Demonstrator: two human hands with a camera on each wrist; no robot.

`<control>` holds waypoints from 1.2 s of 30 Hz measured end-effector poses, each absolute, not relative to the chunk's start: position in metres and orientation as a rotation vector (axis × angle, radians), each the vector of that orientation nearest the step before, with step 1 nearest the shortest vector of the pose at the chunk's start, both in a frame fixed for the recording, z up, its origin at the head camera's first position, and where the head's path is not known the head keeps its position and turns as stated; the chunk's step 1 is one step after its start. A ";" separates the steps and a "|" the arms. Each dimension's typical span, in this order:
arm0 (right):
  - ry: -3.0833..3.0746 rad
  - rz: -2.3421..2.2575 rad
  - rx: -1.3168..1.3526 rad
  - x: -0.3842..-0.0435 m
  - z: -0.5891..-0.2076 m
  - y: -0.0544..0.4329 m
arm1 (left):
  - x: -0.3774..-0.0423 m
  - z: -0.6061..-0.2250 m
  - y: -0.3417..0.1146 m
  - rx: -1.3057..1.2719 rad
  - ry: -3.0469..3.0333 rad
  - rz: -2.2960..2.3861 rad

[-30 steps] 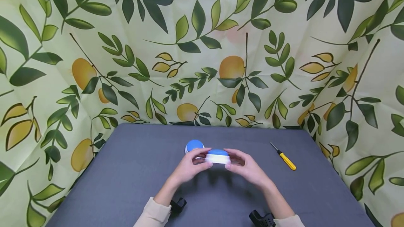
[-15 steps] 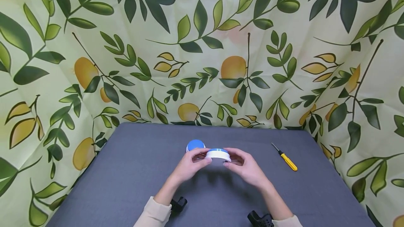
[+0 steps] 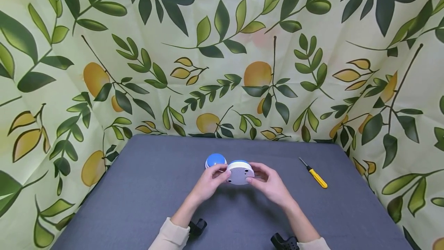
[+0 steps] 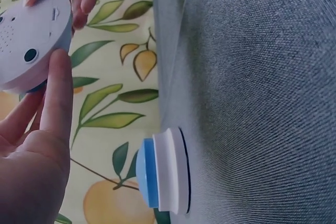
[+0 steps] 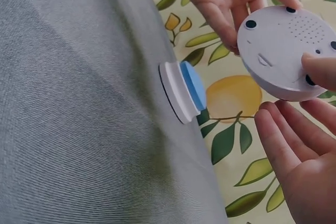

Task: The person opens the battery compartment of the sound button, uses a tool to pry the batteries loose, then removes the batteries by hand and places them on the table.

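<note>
Between both hands, above the table, a round white push button with a blue top [image 3: 239,174] is tilted so that its underside faces the head camera. Black round feet, a patch of small speaker holes and a battery cover latch show on that underside [image 5: 278,45] in the right wrist view. My left hand [image 3: 207,182] pinches its left edge, thumb on the underside. From the right, my right hand [image 3: 270,184] grips the opposite edge, thumb also on the underside. A second blue and white push button [image 3: 216,159] sits upright on the table just behind the left fingers.
A screwdriver with a yellow handle [image 3: 317,178] lies on the grey cloth-covered table [image 3: 156,188] to the right. Leaf-and-fruit patterned fabric [image 3: 222,68] hangs behind the table and along both sides.
Both hands have tipped the held push button, so its blue top has turned away and its white underside has come into view. The second button and the screwdriver stay in place.
</note>
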State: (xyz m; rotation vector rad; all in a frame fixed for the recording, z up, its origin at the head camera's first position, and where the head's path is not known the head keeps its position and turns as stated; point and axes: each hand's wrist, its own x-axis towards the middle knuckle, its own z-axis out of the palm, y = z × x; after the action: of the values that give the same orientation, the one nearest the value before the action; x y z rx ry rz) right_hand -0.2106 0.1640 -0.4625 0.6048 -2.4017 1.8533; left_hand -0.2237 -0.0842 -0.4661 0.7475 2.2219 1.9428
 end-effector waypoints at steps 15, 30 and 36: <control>-2.366 1.876 0.574 -0.212 -0.466 0.163 | -0.221 -0.467 -0.083 0.835 2.037 2.003; -2.289 1.866 0.546 -0.215 -0.465 0.162 | -0.219 -0.467 -0.088 0.836 2.298 1.752; -2.324 1.896 0.461 -0.215 -0.464 0.160 | -0.216 -0.463 -0.085 0.837 2.434 1.672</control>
State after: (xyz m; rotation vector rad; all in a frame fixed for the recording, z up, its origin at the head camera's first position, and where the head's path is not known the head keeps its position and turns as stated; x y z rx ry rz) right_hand -0.2150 0.1601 -0.4639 0.4610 -2.3235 1.8965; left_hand -0.2160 -0.0853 -0.4632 0.8365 2.4342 1.6720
